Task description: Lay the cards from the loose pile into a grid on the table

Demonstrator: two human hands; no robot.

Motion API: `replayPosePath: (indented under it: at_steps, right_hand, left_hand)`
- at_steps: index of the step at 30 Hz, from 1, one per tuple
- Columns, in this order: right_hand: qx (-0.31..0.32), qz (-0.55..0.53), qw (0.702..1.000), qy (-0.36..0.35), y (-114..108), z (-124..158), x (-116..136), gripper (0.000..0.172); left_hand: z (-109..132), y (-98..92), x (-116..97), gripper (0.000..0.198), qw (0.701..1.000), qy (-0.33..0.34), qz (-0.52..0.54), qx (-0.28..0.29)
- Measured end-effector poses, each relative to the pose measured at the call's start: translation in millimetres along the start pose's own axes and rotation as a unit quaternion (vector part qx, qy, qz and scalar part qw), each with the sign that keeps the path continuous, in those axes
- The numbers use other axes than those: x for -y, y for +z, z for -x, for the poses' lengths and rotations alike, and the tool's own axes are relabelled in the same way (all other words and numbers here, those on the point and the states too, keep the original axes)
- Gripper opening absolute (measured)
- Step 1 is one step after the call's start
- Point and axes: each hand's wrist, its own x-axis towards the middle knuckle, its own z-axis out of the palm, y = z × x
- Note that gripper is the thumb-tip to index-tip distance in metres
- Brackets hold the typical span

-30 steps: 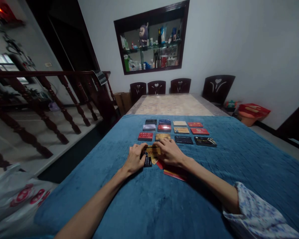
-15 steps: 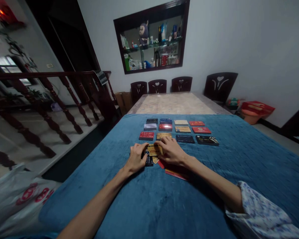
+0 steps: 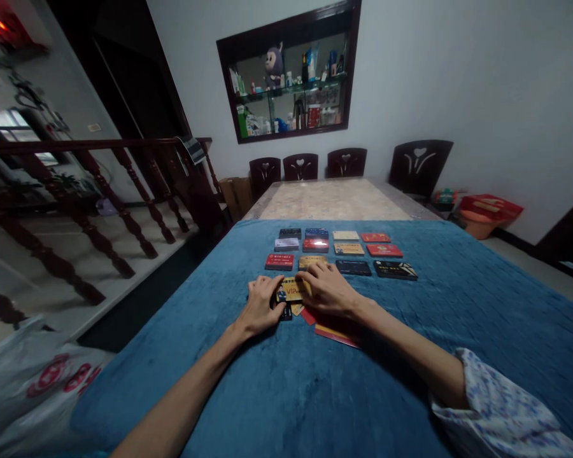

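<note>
Between my two hands is a gold card marked VIP point(image 3: 292, 290), with a small dark-suited figure printed at its left end. My left hand point(image 3: 263, 305) grips its left edge between thumb and fingers. At the right end, my right hand point(image 3: 329, 287) closes on the same card, its fingers bent over the top edge. Partly under the hands lie a black card point(image 3: 287, 313), a red card point(image 3: 308, 316) and a red-and-yellow card point(image 3: 337, 335). Just beyond my right hand, a gold stack point(image 3: 311, 261) is partly hidden by my fingers.
Rows of card stacks lie on the blue cloth point(image 3: 210, 381), among them a red stack point(image 3: 279, 261), a navy stack point(image 3: 353, 267) and a black stack point(image 3: 395, 270). Dark chairs point(image 3: 300, 166) line the far end. A wooden railing point(image 3: 100, 184) and plastic bags point(image 3: 33, 381) are left.
The gold VIP card stays between both hands, its face showing slightly more clearly. The whole view has shifted a little; otherwise nothing has moved noticeably.
</note>
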Motion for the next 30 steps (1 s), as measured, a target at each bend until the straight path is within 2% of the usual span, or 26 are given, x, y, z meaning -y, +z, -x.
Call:
replayPosePath:
  at_steps: [5,16,26,30]
  right_hand:
    - [0.018,0.007,1.000,-0.001,0,-1,-2,0.048]
    - [0.043,0.001,0.999,-0.011,-9,-2,-5,0.050]
    - [0.076,0.001,0.997,-0.019,-22,-2,-12,0.050]
    - [0.075,0.008,0.997,-0.010,-25,-1,-19,0.041]
  left_hand:
    - [0,0.7,2,0.055,1.000,-0.005,-0.013,0.001]
    - [-1,-4.6,-3,0.048,1.000,0.000,-0.015,0.009]
    - [-8,-2.8,-5,0.050,0.997,0.042,-0.059,0.022]
    - [-19,-5.4,-13,0.048,0.994,0.058,-0.085,0.034]
